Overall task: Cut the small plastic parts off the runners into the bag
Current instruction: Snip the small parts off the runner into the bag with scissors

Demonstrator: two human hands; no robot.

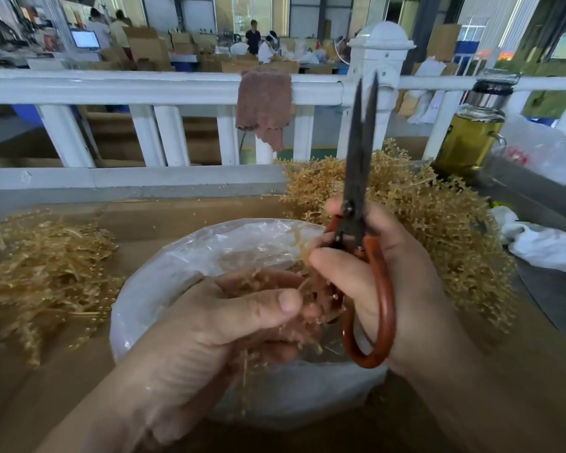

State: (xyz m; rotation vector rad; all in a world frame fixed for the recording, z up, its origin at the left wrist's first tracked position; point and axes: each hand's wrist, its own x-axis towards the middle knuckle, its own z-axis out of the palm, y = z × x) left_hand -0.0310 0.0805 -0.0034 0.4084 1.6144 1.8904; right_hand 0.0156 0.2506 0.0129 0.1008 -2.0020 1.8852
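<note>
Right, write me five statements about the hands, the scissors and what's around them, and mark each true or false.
1. The right hand grips the red-handled metal scissors, blades pointing up. True.
2. The left hand is empty. False: it holds a bunch of tan plastic runners over the clear plastic bag.
3. The bag sits between a left tan pile and a right tan pile. True.
4. The brown cloth is draped over the bag. False: it hangs on the white railing.
5. The glass bottle holds yellowish liquid. True.
</note>
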